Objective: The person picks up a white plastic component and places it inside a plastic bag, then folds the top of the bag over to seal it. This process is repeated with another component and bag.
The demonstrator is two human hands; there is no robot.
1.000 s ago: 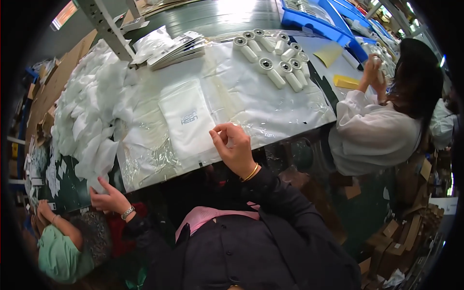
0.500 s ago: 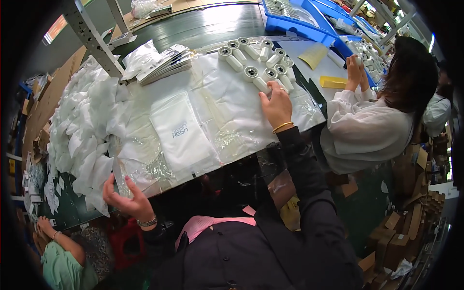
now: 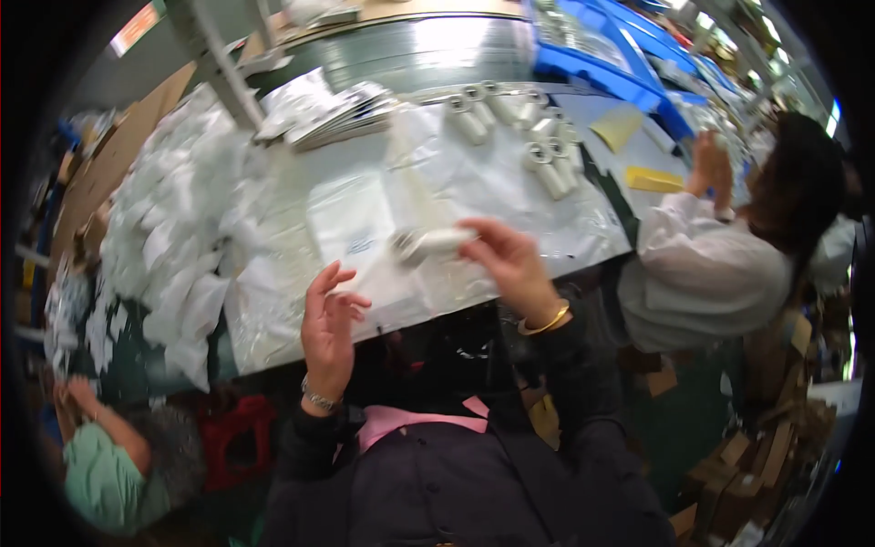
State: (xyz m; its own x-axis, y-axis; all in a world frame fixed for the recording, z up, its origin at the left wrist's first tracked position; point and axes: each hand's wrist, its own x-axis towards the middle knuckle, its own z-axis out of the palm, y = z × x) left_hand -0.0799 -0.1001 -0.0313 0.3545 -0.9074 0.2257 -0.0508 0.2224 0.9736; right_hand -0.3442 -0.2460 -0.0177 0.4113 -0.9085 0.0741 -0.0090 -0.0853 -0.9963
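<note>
Pinching a white handled piece (image 3: 444, 241) between the thumb and fingers of the right hand (image 3: 515, 264), closing the grip on the handle's end and pointing the blurred round head leftward. Holding it over a white-covered table (image 3: 492, 201), overlapping in view the right side of a flat white pouch (image 3: 342, 211). Hovering the left hand (image 3: 330, 333) near the round head, spreading the fingers loosely apart and gripping nothing. Facing similar white pieces (image 3: 548, 171) farther back to the right, a stack of flat packets (image 3: 351, 114) behind the pouch, and a heap of white pouches (image 3: 169, 232) to the left.
</note>
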